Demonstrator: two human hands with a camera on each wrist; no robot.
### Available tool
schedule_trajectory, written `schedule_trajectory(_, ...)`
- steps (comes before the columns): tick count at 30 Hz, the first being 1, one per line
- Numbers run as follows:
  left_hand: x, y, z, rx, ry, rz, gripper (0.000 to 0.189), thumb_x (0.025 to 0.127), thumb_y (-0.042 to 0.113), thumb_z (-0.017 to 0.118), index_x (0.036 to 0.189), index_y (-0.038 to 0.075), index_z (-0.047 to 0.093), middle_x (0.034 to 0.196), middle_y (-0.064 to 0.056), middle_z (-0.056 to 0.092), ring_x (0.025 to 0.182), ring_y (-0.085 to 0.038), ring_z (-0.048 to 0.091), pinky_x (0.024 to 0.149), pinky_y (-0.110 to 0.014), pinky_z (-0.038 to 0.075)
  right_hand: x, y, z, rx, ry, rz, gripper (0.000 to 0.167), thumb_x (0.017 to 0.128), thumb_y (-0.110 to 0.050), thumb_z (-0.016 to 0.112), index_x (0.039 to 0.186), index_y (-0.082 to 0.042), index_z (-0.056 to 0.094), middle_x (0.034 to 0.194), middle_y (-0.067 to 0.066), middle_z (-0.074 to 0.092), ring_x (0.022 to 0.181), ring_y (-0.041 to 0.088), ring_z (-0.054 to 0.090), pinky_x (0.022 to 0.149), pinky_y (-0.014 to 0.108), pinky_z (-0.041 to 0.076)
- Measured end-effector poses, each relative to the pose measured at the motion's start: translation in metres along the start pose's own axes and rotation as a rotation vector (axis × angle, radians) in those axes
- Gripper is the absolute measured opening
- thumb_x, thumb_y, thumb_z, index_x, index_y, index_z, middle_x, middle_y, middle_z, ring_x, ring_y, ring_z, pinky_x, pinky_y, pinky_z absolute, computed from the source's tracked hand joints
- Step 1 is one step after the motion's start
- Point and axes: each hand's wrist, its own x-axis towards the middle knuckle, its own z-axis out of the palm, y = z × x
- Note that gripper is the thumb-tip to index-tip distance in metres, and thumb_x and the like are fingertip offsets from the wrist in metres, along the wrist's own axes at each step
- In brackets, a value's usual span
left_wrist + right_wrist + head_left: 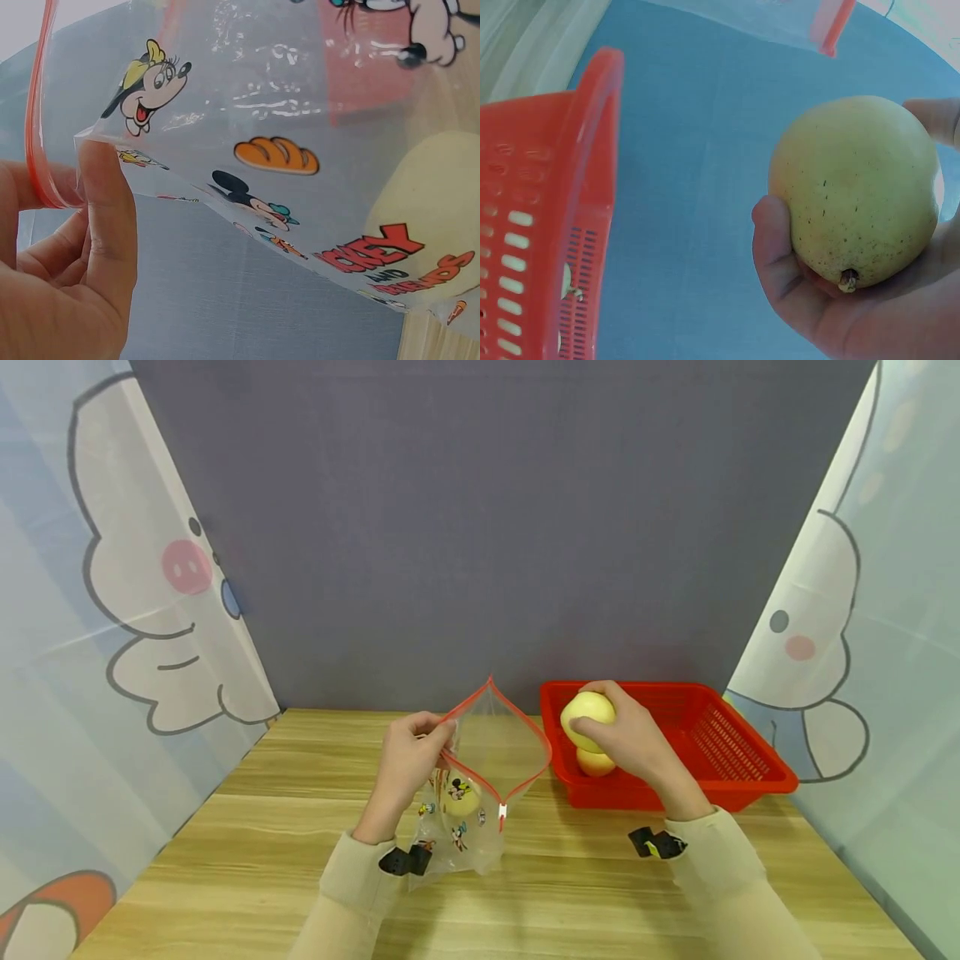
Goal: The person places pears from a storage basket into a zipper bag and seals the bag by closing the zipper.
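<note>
My left hand (412, 750) pinches the red-zippered rim of a clear zip bag (217, 82) printed with cartoon figures. The bag's mouth gapes wide, and a white slider (502, 811) sits at its near corner. One pale yellow pear (461, 797) lies in the bottom of the bag, seen through the plastic. My right hand (626, 731) grips another pear (855, 191), speckled and with a short stem, fingers and thumb round its sides. That pear is above the left end of a red basket (675, 793), where one more pear (596, 762) shows below it.
The basket stands at the right of the wood-grain table (285, 860), its perforated side wall (514, 255) showing in the right wrist view. A grey cloth (450, 527) hangs behind the table, with cartoon-printed curtains (180, 652) at both sides.
</note>
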Motion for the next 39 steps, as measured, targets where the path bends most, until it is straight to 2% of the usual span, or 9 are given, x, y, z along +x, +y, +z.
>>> schedule_trajectory(3,-0.001,0.0,0.0,-0.002,0.003,-0.004,0.02,0.099,0.015,0.068,0.096,-0.004,0.074,0.078,-0.015,0.066,0.052,-0.021,0.063,0.061,-0.055,0.059,-0.001,-0.003,0.003,0.024,0.004,-0.018,0.045,0.094,-0.03,0.067,0.132,-0.012,0.052,0.114,0.014,0.058,0.087,0.029,0.059,0.069,0.035,0.053)
schedule_trajectory(12,-0.002,-0.001,0.0,-0.001,0.004,0.006,0.019,0.098,0.014,0.068,0.094,-0.003,0.074,0.077,-0.015,0.066,0.052,-0.021,0.063,0.061,-0.055,0.059,-0.005,-0.013,0.011,0.158,0.039,-0.105,0.046,0.094,-0.026,0.068,0.135,-0.012,0.052,0.122,0.013,0.055,0.092,0.031,0.057,0.074,0.038,0.053)
schedule_trajectory(16,-0.002,-0.001,0.0,0.001,0.005,0.002,0.019,0.098,0.015,0.069,0.094,-0.002,0.074,0.077,-0.014,0.066,0.052,-0.022,0.063,0.061,-0.056,0.059,-0.005,-0.018,0.016,0.225,0.034,-0.145,0.047,0.094,-0.024,0.068,0.137,-0.012,0.052,0.126,0.013,0.054,0.097,0.03,0.055,0.078,0.04,0.052)
schedule_trajectory(22,-0.002,0.0,0.0,-0.001,0.001,-0.002,0.019,0.098,0.016,0.069,0.094,-0.001,0.075,0.077,-0.014,0.066,0.052,-0.022,0.064,0.062,-0.058,0.058,-0.007,-0.021,0.025,0.267,0.012,-0.194,0.047,0.094,-0.022,0.069,0.138,-0.013,0.051,0.127,0.013,0.054,0.098,0.031,0.054,0.077,0.04,0.052)
schedule_trajectory(25,-0.002,0.0,0.0,-0.001,0.002,-0.003,0.018,0.098,0.015,0.069,0.093,-0.002,0.075,0.077,-0.015,0.066,0.052,-0.022,0.063,0.059,-0.054,0.059,-0.007,-0.021,0.03,0.271,0.006,-0.215,0.048,0.094,-0.021,0.069,0.138,-0.013,0.051,0.127,0.012,0.055,0.098,0.03,0.055,0.078,0.041,0.051)
schedule_trajectory(30,-0.002,0.001,0.0,0.002,0.005,-0.009,0.018,0.098,0.015,0.069,0.094,-0.002,0.075,0.077,-0.015,0.066,0.052,-0.021,0.063,0.052,-0.038,0.059,-0.007,-0.022,0.035,0.272,-0.002,-0.25,0.05,0.093,-0.02,0.068,0.138,-0.011,0.051,0.128,0.012,0.055,0.1,0.028,0.056,0.082,0.042,0.051)
schedule_trajectory(36,-0.002,0.001,0.0,0.005,0.001,-0.005,0.019,0.098,0.015,0.069,0.095,-0.002,0.075,0.077,-0.014,0.066,0.052,-0.021,0.063,0.059,-0.053,0.06,-0.008,-0.021,0.038,0.258,-0.03,-0.252,0.05,0.092,-0.021,0.069,0.139,-0.017,0.05,0.129,0.011,0.055,0.1,0.028,0.058,0.081,0.043,0.052)
schedule_trajectory(39,-0.002,0.001,0.0,0.005,0.0,0.0,0.019,0.099,0.015,0.068,0.095,-0.003,0.075,0.077,-0.014,0.066,0.052,-0.021,0.063,0.06,-0.055,0.059,-0.008,-0.022,0.04,0.251,-0.041,-0.249,0.051,0.092,-0.022,0.071,0.138,-0.019,0.05,0.127,0.009,0.055,0.097,0.028,0.059,0.079,0.043,0.052)
